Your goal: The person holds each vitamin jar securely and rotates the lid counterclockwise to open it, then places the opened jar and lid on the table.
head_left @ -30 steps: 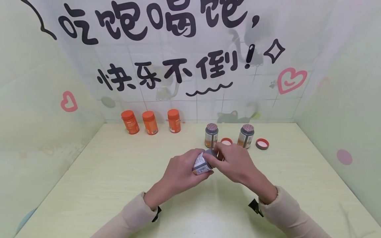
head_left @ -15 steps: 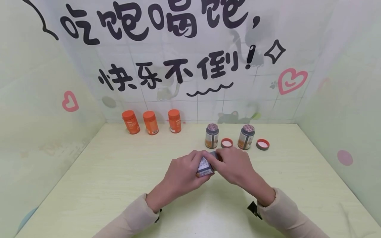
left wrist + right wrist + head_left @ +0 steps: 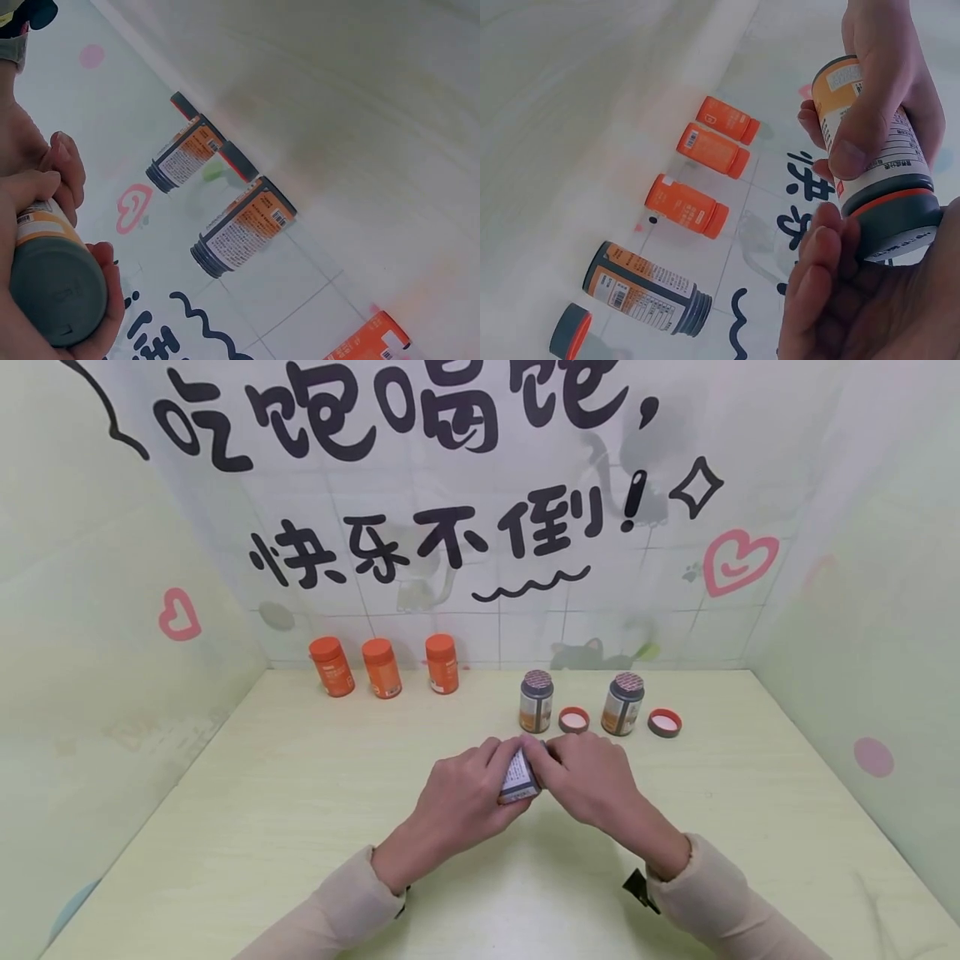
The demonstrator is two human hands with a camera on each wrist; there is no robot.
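Above the near middle of the desk (image 3: 300, 827), a grey bottle (image 3: 519, 777) is held tilted between two bare hands. Its label is white and orange, and the right wrist view shows a dark cap (image 3: 891, 223) with a red band seated on its neck. The left hand (image 3: 461, 789) is wrapped round the body of the bottle, thumb lying along the label; from the left wrist view the dark base faces the camera, ringed by that hand's fingers. The right hand (image 3: 592, 781) is curled about the capped end, its fingers bent against the cap.

Just beyond the hands, toward the back of the desk, two more grey bottles stand upright, a left one (image 3: 536, 703) and a right one (image 3: 622, 705), each with bare neck threads and a patterned seal over the mouth. A loose lid (image 3: 573, 720) lies between them, and a second lid (image 3: 665, 722) lies just to the right of the right one; both are upturned, with white insides and red rims.

Farther left, near the back wall (image 3: 525, 635), three orange bottles (image 3: 382, 670) stand in a row with orange tops on. Black Chinese characters and a pink heart outline (image 3: 740, 562) decorate the wall. Pale sleeves (image 3: 712, 893) cover both forearms.
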